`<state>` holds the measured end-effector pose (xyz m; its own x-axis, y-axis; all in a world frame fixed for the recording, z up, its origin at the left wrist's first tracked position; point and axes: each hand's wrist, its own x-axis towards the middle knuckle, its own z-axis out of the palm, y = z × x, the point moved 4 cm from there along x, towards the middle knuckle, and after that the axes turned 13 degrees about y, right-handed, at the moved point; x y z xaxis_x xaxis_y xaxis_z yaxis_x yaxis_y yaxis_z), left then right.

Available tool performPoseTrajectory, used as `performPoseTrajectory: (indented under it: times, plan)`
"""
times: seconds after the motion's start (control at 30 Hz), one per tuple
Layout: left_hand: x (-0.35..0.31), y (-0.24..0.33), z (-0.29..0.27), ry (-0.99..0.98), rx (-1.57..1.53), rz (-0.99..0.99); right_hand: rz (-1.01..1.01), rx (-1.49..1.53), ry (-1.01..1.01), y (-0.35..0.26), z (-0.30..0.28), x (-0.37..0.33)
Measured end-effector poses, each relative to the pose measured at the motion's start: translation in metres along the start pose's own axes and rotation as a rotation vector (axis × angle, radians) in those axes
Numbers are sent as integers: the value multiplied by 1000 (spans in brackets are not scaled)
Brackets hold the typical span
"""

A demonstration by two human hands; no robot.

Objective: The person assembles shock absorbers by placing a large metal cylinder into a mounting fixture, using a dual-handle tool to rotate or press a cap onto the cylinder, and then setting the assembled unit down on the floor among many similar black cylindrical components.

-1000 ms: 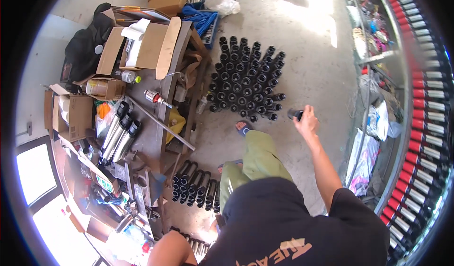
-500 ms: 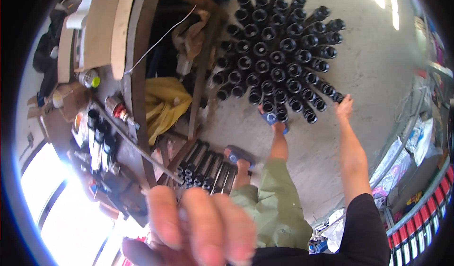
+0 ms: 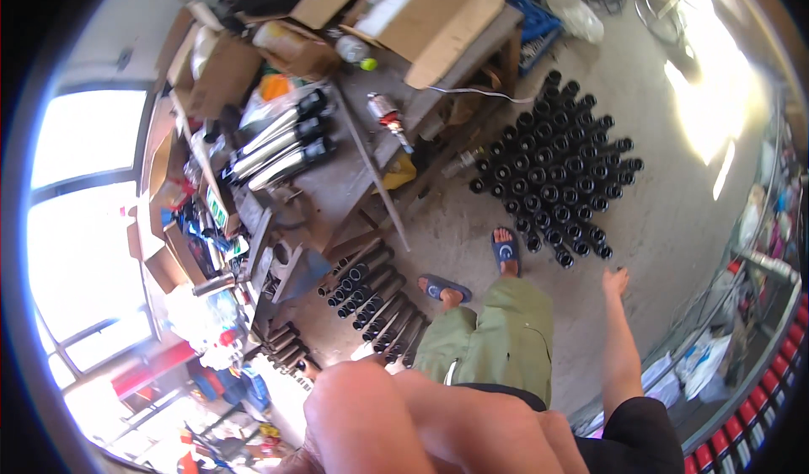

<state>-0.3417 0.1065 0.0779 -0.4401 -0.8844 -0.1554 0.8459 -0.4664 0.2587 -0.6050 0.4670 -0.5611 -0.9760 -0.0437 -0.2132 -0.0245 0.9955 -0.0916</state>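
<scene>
My left hand [image 3: 421, 415] looms large and blurred at the lower edge, very close. Its fingers are bent and pressed together; their tips are cut off, so anything in them is hidden. Beyond my right knee, my right hand [image 3: 616, 282] reaches down with loosely parted fingers and nothing visible in it. It is just short of the near right corner of a big cluster of black tubes [image 3: 552, 169]. These tubes stand close together on the concrete floor, round open ends up.
A cluttered wooden workbench [image 3: 337, 213] stands left, with several tubes [image 3: 286, 149] and a red-and-silver tool [image 3: 388, 122] on it. More dark tubes [image 3: 371, 293] lie by my left foot. Along the right edge runs a rack of red-and-white pieces [image 3: 750, 398], with plastic bags [image 3: 708, 360] beside it.
The view has swung left, showing more of the bench and windows. My right hand has come away from the corner tube it was touching. My left fingers have shifted right and now bend together.
</scene>
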Motion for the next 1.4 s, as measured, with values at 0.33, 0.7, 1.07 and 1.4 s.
performPoseTrajectory:
  times: [0.33, 0.7, 1.07, 1.4]
  plan:
    - [-140, 241, 78, -394, 573, 890, -229, 64, -92, -145, -48, -127]
    - [-261, 311, 72, -435, 552, 1346, -809, 130, -156, -334, -94, -218]
    - [-302, 322, 59, -401, 550, 1530, -920, -54, -275, -360, -92, -237]
    - [-322, 318, 55, -366, 557, 1633, -970, -138, -333, -360, -95, -251]
